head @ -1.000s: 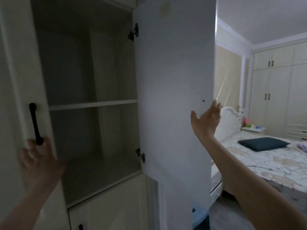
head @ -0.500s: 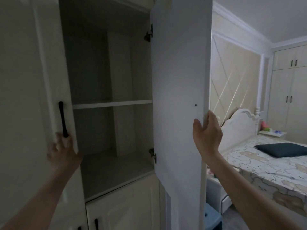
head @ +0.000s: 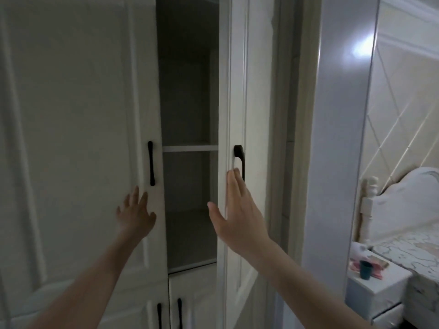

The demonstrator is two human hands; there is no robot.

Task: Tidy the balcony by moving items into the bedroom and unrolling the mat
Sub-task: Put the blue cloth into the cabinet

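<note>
Progress: the person is standing at the wardrobe in the bedroom, not on the balcony; no balcony items and no mat are showing anywhere, so I cannot tell how much is moved, and the unrolling looks not yet done.
Left hand: the left hand (head: 135, 216) is lying flat, fingers spread and relaxed, pressing on the left door (head: 78, 143) just below its black handle (head: 151, 163), gripping nothing.
Right hand: the right hand (head: 235, 210) is stretching out straight, fingertips touching the right door (head: 234, 96) beside its handle (head: 239, 160), thumb out, nothing held.
Wardrobe: both doors are standing nearly closed, a narrow dark gap between them showing a bare shelf (head: 190, 148).
Step, I'd say: pushing the doors shut.
Nearby: a bedside table (head: 373, 290) is carrying a dark cup (head: 365, 269), next to the bed (head: 408, 250).
</note>
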